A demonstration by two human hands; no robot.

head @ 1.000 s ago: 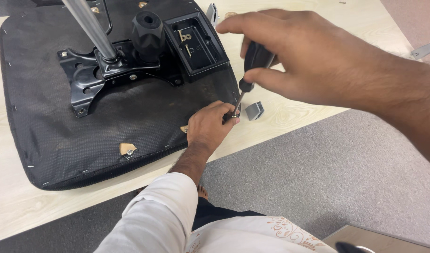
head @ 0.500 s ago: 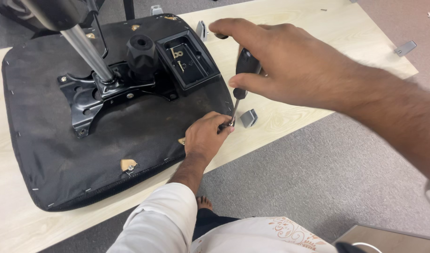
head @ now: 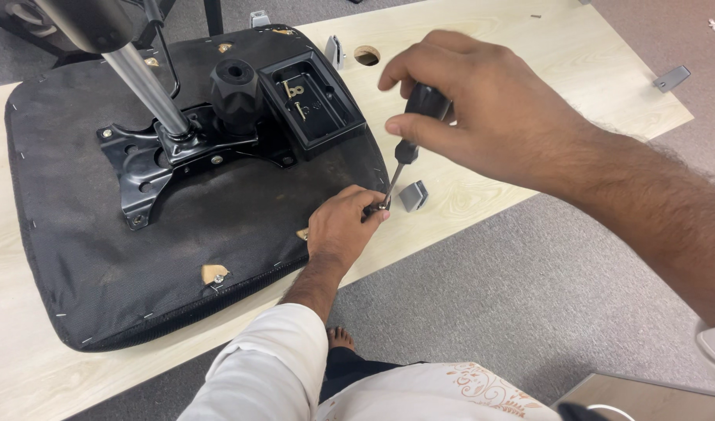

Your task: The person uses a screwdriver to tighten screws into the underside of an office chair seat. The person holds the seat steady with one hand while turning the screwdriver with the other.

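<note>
Your right hand [head: 482, 117] grips the black-handled screwdriver [head: 414, 132], its shaft now tilted down to a small metal fastener pinched in your left hand [head: 343, 226] at the near edge of the upturned black fabric-covered seat base [head: 123, 265]. A second ago the handle stood lower over the fingers – it has lifted and leaned (the tip stays seated), suggesting driving continues. Beside it lies a small grey bracket [head: 413, 196] on the pale wooden tabletop [head: 529, 47].
</note>
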